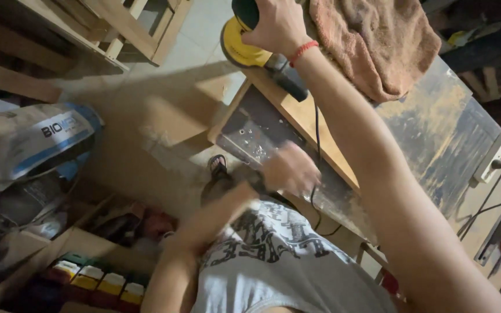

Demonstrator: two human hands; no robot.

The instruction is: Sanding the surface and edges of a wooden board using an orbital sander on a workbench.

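A person stands at a dusty workbench (436, 139), seen from above. The right hand (276, 26) is closed over the top of a yellow sander (244, 43), which sits at the bench's far corner; its dark handle (288, 78) runs from the pad back toward the person, a black cord (316, 124) trailing on down the bench edge. A red band (304, 51) circles that wrist. The left hand (290, 169) is blurred, low at the bench's near side by a pale wooden board (305, 124); whether it is open or holds anything cannot be told. The right hand is on the tool, the left well apart from it. A pinkish cloth (378, 40) lies on the bench just beside the sander. A white power strip (497, 156) rests at the bench's right edge. Left of the bench, on the floor, lie a white sack (36, 139) and a cardboard box (82, 255) holding a row of coloured tins (102, 281).
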